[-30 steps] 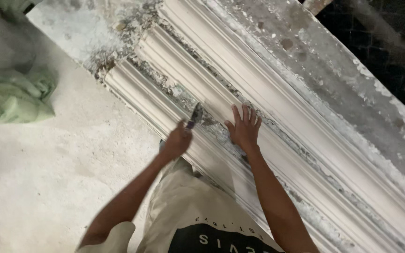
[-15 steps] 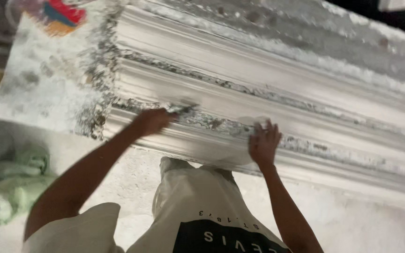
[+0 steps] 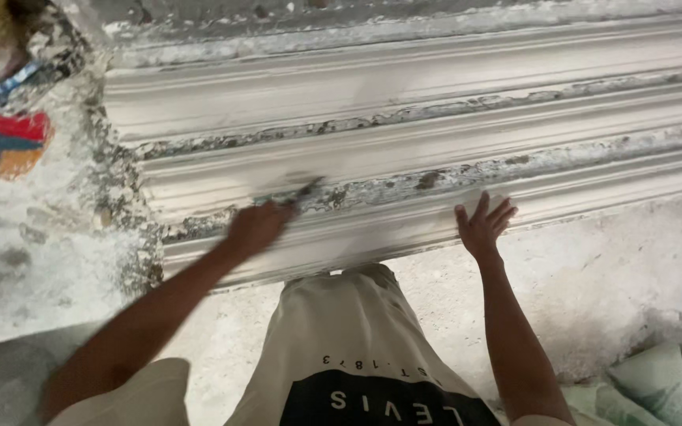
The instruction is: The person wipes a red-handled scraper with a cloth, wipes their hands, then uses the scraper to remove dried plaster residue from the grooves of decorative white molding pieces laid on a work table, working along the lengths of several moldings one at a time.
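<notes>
Shifted rightward along white plaster moulding (image 3: pixel 404 166), left hand (image 3: pixel 256 227) gripping scraper (image 3: pixel 303 192), right hand (image 3: pixel 483 225) splayed flat on lower edge; could gouge profile if pushed hard.

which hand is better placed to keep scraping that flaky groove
Left. The left hand grips the scraper, its tip at the flaky groove. The right hand lies flat and empty on the moulding's lower edge.

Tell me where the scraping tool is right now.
In the head view, left of centre, the scraping tool is in the left hand, its tip against the long white moulding; the right hand presses the moulding's lower edge.
</notes>
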Motion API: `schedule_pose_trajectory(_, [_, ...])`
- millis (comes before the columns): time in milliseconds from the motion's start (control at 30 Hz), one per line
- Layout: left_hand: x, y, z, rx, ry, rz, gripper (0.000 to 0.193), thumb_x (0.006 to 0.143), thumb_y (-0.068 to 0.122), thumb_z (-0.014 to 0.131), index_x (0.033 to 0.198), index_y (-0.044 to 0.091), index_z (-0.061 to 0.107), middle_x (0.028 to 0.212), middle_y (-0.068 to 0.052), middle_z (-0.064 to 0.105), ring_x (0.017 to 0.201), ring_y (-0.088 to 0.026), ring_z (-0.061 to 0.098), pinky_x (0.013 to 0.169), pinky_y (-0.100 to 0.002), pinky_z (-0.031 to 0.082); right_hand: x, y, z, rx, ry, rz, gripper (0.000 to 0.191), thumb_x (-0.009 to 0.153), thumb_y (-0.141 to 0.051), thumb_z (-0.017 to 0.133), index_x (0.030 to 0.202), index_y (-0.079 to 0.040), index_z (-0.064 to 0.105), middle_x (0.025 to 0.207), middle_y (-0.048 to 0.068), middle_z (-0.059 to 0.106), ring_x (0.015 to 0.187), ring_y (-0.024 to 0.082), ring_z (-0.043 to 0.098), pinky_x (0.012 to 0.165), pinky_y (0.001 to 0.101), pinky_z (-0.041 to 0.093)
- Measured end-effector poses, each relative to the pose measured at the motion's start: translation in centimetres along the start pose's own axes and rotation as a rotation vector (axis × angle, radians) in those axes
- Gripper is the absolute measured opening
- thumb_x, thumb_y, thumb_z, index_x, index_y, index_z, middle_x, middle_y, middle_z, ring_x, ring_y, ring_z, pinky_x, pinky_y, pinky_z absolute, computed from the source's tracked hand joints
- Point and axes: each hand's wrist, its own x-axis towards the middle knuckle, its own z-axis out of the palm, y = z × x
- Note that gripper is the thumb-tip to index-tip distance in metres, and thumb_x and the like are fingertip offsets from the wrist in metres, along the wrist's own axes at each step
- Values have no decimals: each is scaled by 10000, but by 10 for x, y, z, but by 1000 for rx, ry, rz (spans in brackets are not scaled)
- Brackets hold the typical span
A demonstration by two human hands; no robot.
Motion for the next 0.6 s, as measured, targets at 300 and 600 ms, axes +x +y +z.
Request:
schedule_pose_trajectory(300, [73, 93, 8, -168, 144, 78, 316, 995, 209, 515, 1283, 239, 642, 959, -184, 674, 761, -371, 705, 615, -539, 571, -4, -11, -12, 39, 28, 34, 923, 954, -708, 512, 1664, -221, 181, 1668, 361, -154, 1501, 613, -209, 1123, 833, 56])
schedule_pose_trajectory(600, [30, 61, -15, -51, 178, 39, 354, 1007, 237, 495, 1336, 240, 624, 930, -185, 701, 669, -387, 708, 556, -535, 564, -2, -10, -17, 74, 7, 75, 921, 958, -695, 547, 1665, -224, 194, 1656, 368, -165, 1483, 613, -234, 1136, 817, 22])
